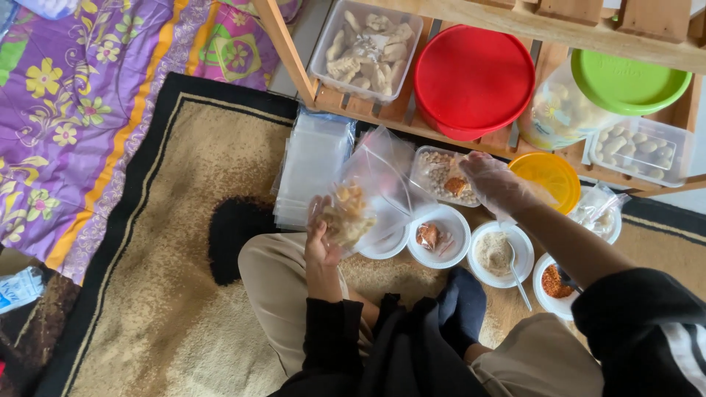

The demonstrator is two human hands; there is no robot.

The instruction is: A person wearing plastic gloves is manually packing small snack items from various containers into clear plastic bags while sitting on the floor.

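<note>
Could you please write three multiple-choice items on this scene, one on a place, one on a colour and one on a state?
1. Where does the red lid lie?
A. on the wooden rack
B. on the rug
C. on the quilt

2. What colour is the lid beside it on the right?
A. blue
B. green
C. white

3. What does the left hand do?
A. rests empty
B. holds a spoon
C. holds a clear bag of snacks

Answers: 1 A, it sits on the slats; 2 B, the lid is bright green; 3 C, fingers grip the filled bag.
</note>
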